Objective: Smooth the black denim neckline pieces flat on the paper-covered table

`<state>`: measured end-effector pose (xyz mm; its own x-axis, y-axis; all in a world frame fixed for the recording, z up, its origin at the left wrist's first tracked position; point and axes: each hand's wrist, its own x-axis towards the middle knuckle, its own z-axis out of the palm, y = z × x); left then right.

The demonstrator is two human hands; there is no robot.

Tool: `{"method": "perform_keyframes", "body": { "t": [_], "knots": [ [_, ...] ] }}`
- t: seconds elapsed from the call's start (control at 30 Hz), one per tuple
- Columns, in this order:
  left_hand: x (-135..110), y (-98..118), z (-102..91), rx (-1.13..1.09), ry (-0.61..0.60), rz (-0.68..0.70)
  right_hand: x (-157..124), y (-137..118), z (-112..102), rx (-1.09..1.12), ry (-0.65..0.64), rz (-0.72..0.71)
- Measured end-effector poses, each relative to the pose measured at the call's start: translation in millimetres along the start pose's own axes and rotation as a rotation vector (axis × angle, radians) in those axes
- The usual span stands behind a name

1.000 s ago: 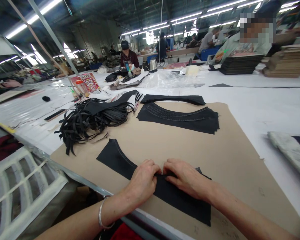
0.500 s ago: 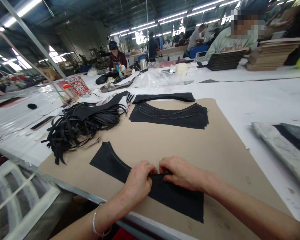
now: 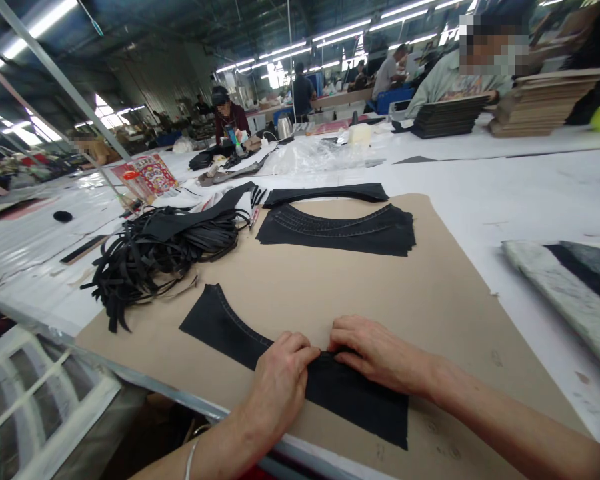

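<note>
A curved piece of black fabric (image 3: 220,323) lies on a brown cardboard sheet (image 3: 455,300) at the table's near edge. My left hand (image 3: 280,380) and my right hand (image 3: 375,350) rest side by side on the middle of the piece. Both have their fingers curled, pinching the upper edge of the fabric where the fingertips meet. A silver bracelet (image 3: 191,459) sits on my left wrist.
A stack of similar black pieces (image 3: 340,230) lies further up the cardboard, a pile of black strips (image 3: 160,250) to the left. A grey padded roll (image 3: 565,293) sits at the right. Other people work at tables behind, by stacks of card (image 3: 540,107).
My left hand has shifted slightly right and down along the fabric edge. The view has drifted a little, and the fabric piece stays in place.
</note>
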<state>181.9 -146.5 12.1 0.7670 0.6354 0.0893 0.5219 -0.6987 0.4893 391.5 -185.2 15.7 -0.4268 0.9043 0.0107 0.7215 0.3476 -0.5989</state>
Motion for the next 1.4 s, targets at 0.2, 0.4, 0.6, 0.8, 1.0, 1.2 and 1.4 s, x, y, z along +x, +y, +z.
{"method": "perform_keyframes", "body": {
  "t": [0.2, 0.4, 0.6, 0.8, 1.0, 1.2, 1.4],
  "knots": [
    [-12.7, -2.1, 10.7, 0.094, 0.044, 0.069, -12.6, 7.4, 0.2, -0.032, 0.043, -0.069],
    [-15.3, -3.0, 11.6, 0.148, -0.005, 0.110, -21.8, 8.2, -5.5, -0.113, 0.040, -0.138],
    [-16.3, 0.9, 14.8, 0.248, -0.032, 0.115, -32.6, 17.0, -3.8, -0.179, 0.040, -0.145],
    [-12.4, 1.3, 18.6, 0.213, 0.085, 0.168, -37.1, 20.5, -3.4, -0.223, 0.054, -0.160],
    [-3.7, 15.7, 26.9, 0.143, 0.022, 0.169, -38.4, 21.9, -1.5, -0.261, 0.065, -0.180],
    [-10.2, 20.4, 40.8, 0.326, 0.056, 0.261, -38.9, 24.7, 1.1, -0.300, 0.083, -0.205],
    [-5.4, 28.1, 35.4, 0.283, -0.003, 0.170, -45.4, 29.8, -3.2, -0.279, 0.098, -0.174]
  ]
}}
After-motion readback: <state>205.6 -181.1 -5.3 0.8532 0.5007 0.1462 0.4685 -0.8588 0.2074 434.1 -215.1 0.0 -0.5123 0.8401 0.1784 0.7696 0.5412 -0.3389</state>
